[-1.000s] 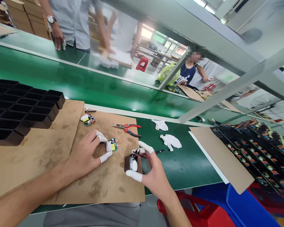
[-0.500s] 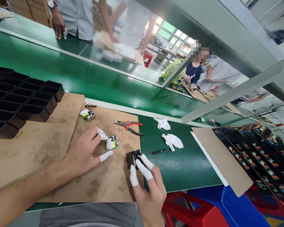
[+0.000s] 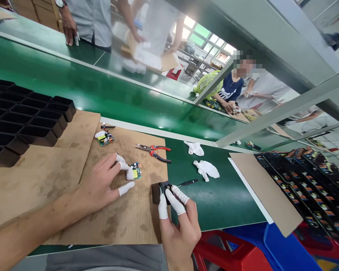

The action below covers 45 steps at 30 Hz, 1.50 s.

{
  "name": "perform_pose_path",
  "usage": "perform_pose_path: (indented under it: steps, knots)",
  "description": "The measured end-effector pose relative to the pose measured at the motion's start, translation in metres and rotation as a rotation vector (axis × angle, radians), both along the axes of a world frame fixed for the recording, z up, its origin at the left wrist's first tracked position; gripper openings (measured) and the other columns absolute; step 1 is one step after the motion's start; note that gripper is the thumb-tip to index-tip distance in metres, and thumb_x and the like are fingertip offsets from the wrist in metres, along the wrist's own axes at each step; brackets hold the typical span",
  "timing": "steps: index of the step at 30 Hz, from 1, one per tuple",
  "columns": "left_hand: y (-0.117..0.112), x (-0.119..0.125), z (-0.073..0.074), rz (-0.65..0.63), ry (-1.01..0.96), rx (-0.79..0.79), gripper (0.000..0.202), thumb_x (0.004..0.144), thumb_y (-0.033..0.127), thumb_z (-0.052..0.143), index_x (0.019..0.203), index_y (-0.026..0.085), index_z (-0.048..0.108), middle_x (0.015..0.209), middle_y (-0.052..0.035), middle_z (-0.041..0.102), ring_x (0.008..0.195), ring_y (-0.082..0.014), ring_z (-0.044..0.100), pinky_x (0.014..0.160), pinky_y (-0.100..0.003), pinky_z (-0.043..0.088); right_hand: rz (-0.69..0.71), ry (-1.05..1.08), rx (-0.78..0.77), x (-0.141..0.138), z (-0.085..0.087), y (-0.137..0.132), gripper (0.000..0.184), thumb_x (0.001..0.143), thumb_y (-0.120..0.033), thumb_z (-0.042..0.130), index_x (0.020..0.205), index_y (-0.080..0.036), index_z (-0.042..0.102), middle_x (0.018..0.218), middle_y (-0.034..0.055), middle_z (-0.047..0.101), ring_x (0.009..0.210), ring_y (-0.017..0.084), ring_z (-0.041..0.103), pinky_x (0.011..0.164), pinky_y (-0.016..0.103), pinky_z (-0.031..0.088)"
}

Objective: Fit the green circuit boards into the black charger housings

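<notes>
My left hand (image 3: 101, 184), with white finger cots, rests on the brown cardboard sheet (image 3: 124, 222); its fingertips touch a small green circuit board (image 3: 136, 170). My right hand (image 3: 178, 222), also in finger cots, presses its fingertips on a small black housing (image 3: 159, 190) at the cardboard's right edge. A second circuit board (image 3: 104, 137) lies farther back on the cardboard. Black tweezers (image 3: 188, 182) lie on the green mat just right of the housing.
Red-handled pliers (image 3: 154, 150) and two white gloves (image 3: 205, 169) lie behind my hands. A black compartment tray (image 3: 22, 120) stands at the left, trays of boards (image 3: 305, 177) at the right. Beyond the green conveyor belt (image 3: 101, 94) other people work.
My right hand has let go of the tweezers, which now lie on the mat, and has come down with its fingertips on the black housing. My left hand has stayed on the circuit board.
</notes>
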<state>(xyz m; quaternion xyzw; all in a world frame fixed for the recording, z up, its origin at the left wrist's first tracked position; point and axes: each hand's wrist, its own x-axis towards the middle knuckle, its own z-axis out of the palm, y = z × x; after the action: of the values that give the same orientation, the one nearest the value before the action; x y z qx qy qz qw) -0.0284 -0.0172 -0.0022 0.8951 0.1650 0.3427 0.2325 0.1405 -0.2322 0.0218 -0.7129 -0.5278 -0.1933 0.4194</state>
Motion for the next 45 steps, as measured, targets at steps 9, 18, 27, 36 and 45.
perform_pose_path:
  steps: [9,18,27,36,45]
  knots:
    - [0.0,-0.001,0.0,-0.026,-0.004,-0.03,0.014,0.109,0.03,0.073,0.12,0.023,0.065,0.115,-0.0072,0.065,0.108,-0.0287,0.07,0.092,-0.042,0.056,-0.009,0.548,-0.078,0.028,0.01,0.003,0.015,0.105,-0.029,0.079,0.117,-0.029,0.088,0.127,0.0087,0.085,0.116,0.025,0.082,0.103,0.04,0.066]
    - [-0.001,0.0,0.0,-0.007,-0.005,0.0,0.014,0.111,0.034,0.07,0.117,0.023,0.066,0.112,-0.0078,0.066,0.108,-0.03,0.07,0.091,-0.042,0.056,0.071,0.419,-0.455,0.059,0.057,0.007,0.027,0.103,-0.026,0.064,0.12,-0.022,0.086,0.088,0.0017,0.079,0.074,0.018,0.071,0.068,0.028,0.061]
    - [0.0,-0.001,0.001,-0.016,-0.008,-0.006,0.013,0.11,0.032,0.071,0.117,0.023,0.067,0.114,-0.008,0.068,0.104,-0.0287,0.071,0.089,-0.041,0.057,-0.058,-0.053,-0.735,0.048,0.077,0.04,0.049,0.099,-0.073,0.077,0.111,-0.025,0.079,0.089,0.0044,0.078,0.077,0.026,0.074,0.07,0.036,0.051]
    - [0.0,-0.001,-0.004,0.007,0.009,0.029,0.016,0.108,0.032,0.073,0.119,0.023,0.067,0.115,-0.0087,0.07,0.104,-0.029,0.071,0.087,-0.041,0.059,-0.139,-0.285,-0.792,0.037,0.069,0.048,0.04,0.087,-0.052,0.097,0.092,-0.027,0.066,0.073,0.0028,0.075,0.065,0.028,0.07,0.064,0.037,0.036]
    - [-0.003,0.003,-0.008,0.003,-0.034,-0.023,0.011,0.106,0.029,0.074,0.114,0.024,0.068,0.112,-0.0078,0.069,0.103,-0.0288,0.07,0.088,-0.042,0.059,0.212,-0.037,-0.685,0.032,0.065,0.039,0.05,0.092,0.005,0.069,0.129,-0.028,0.069,0.115,0.0024,0.076,0.101,0.025,0.069,0.089,0.038,0.059]
